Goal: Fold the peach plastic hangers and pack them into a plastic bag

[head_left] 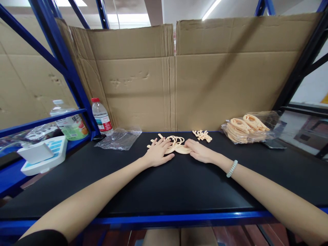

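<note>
Flat, pale cream cut-out pieces lie in a loose heap near the back of the black table. My left hand (pixel 156 152) rests palm down on the heap's left part, fingers spread, covering some of it. Thin curved ring pieces (pixel 177 139) show beyond its fingertips. My right hand (pixel 200 151) has its fingers bent together over the right end of a pale oval piece (pixel 182 150), hiding that end. Behind my right hand lies a small pile of short curly pale pieces (pixel 203 136). What the pieces are made of, I cannot tell.
A crumpled clear plastic bag (pixel 120 139) lies left, near a red-capped bottle (pixel 101 118). At right, a clear bag of pale oval pieces (pixel 244 129) sits by a phone-like dark slab (pixel 274 145). A white power strip (pixel 46 157) stands far left. Cardboard (pixel 133 85) walls the back.
</note>
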`<state>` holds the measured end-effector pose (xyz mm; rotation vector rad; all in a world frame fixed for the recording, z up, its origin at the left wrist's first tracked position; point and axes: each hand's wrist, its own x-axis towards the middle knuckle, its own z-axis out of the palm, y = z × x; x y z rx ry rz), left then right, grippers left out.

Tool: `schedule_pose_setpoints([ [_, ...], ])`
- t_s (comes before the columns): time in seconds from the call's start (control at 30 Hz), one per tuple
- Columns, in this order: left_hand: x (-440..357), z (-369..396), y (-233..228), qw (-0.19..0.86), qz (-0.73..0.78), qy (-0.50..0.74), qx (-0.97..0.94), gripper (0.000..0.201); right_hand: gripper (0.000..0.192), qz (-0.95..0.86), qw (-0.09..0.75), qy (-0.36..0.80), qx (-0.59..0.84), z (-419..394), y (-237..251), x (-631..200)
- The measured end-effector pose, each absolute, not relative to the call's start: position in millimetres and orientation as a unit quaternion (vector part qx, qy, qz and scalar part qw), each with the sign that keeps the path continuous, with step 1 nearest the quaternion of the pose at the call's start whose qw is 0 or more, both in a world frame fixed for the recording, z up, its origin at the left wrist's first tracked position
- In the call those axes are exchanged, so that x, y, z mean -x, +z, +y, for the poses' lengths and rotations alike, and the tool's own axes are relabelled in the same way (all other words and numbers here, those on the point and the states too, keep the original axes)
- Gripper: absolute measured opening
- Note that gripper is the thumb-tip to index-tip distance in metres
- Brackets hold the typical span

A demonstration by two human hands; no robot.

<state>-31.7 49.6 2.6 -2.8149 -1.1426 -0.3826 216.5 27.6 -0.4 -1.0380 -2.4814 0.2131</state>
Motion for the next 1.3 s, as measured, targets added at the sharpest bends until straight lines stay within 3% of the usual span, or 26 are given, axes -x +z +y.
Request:
schedule_pose_setpoints([
  [0.1, 32, 50, 3, 0.033, -0.376, -0.121, 0.918, 0.058, 0.026, -0.897, 0.217, 0.073, 0.379, 26, 0, -215],
  [0.27, 32, 48, 4, 0.048, -0.356, -0.131, 0.924, 0.046, 0.005, -0.895, 0.211, 0.031, 0.393, 25, -1, -210],
  [0.57, 29, 46, 2, 0.048, -0.35, -0.165, 0.921, 0.032, 0.02, -0.867, 0.218, -0.045, 0.445, 28, -10, -204],
  [0.87, 13, 59, -9, 0.026, -0.4, -0.136, 0.906, 0.047, 0.051, -0.829, 0.162, -0.06, 0.532, 26, -16, -176],
  [1.03, 5, 69, -13, 0.036, -0.422, -0.128, 0.897, 0.053, 0.041, -0.82, 0.148, -0.06, 0.55, 37, -15, -171],
  [1.3, -12, 97, -14, 0.054, -0.449, -0.149, 0.879, 0.051, 0.04, -0.799, 0.151, -0.063, 0.579, 71, -15, -164],
])
